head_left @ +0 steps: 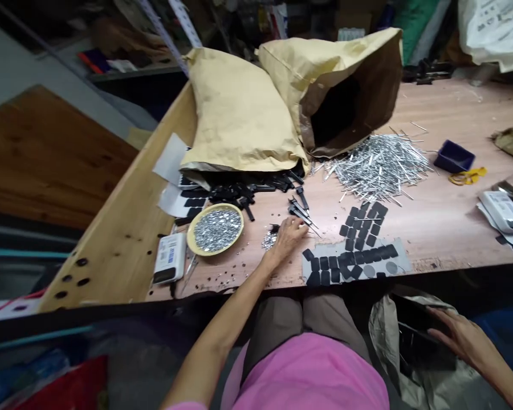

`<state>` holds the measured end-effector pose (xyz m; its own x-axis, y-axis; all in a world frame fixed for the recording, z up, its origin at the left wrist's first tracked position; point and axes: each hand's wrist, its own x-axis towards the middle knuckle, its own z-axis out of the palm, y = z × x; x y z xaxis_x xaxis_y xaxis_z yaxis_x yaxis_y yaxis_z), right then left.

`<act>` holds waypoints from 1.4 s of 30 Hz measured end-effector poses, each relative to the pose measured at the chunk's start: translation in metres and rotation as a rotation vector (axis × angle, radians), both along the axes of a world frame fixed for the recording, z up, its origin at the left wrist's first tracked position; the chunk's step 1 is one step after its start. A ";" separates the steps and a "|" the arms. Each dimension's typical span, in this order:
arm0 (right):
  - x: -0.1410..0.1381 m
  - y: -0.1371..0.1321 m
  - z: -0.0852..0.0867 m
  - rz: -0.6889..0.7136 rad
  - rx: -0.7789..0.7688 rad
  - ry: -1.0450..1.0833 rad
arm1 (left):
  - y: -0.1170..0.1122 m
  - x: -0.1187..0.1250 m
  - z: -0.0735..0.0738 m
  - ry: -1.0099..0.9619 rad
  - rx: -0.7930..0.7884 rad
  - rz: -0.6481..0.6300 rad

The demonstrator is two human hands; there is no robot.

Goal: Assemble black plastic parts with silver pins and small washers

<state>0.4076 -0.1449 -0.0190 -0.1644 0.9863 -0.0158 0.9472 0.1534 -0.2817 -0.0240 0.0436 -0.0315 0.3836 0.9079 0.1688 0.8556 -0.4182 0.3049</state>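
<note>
My left hand [287,238] rests low over the table, its fingers curled and close together. Whatever they may hold is hidden. Just beyond its fingertips lie several black handles with thin metal rods [299,210]. Beside the hand is a small heap of silvery metal bits [268,240]. To the right, my right hand [464,336] is at the mouth of an open sack [385,330] below the table edge, thumb and fingers apart. Dark pieces [423,336] fill the sack's opening, and nothing shows in the hand's grip.
A yellow bowl [191,242] holds small metal parts. Two large paper sacks [243,114] stand behind black handles [231,191]. Metal rods [380,165] are heaped near a blue tray [454,157]. Black pads [363,225] lie by grey card [404,259]. A white scale [170,256] stands left.
</note>
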 end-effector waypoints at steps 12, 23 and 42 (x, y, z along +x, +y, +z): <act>-0.226 0.174 0.017 0.494 0.147 0.331 | -0.084 0.023 0.029 -0.748 -0.008 0.207; -0.357 0.228 0.001 0.687 0.037 -0.205 | -0.094 -0.037 0.020 -1.501 -0.587 0.867; -0.323 0.169 0.021 0.139 -0.155 1.078 | -0.082 -0.016 0.040 -1.588 -0.729 0.634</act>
<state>0.0850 0.0244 0.0015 -0.2757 0.9578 0.0812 0.1694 0.1315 -0.9767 -0.0400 -0.0385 0.0089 -0.1068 0.8839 -0.4554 -0.4192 0.3753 0.8267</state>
